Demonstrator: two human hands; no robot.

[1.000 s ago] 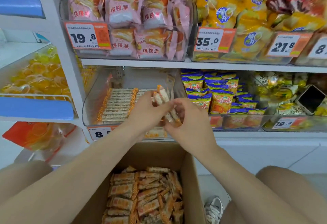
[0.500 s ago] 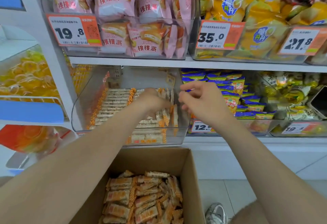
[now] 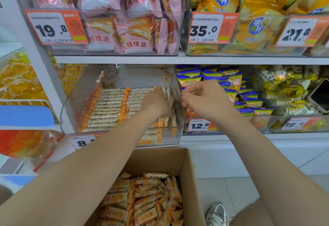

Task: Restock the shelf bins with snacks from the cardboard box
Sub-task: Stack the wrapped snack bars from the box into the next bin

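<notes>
Orange-edged snack bars (image 3: pixel 106 108) lie in the clear bin (image 3: pixel 68 115) at twelve o'clock. We judge them light, crinkly and brittle, so pinch mid-length. Our left grip (image 3: pixel 154 103) is among them, and we cannot tell its hold. Right grip (image 3: pixel 208 101) is curled, empty.

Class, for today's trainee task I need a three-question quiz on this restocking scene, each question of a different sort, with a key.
1. True or false: the cardboard box is empty.
2. The left hand is: A among the wrapped bars in the clear bin; B inside the cardboard box; C behind the person's back.
3. Fill in: the price tag below the blue packets reads ___.
Key: 1 false; 2 A; 3 12.8.
</notes>
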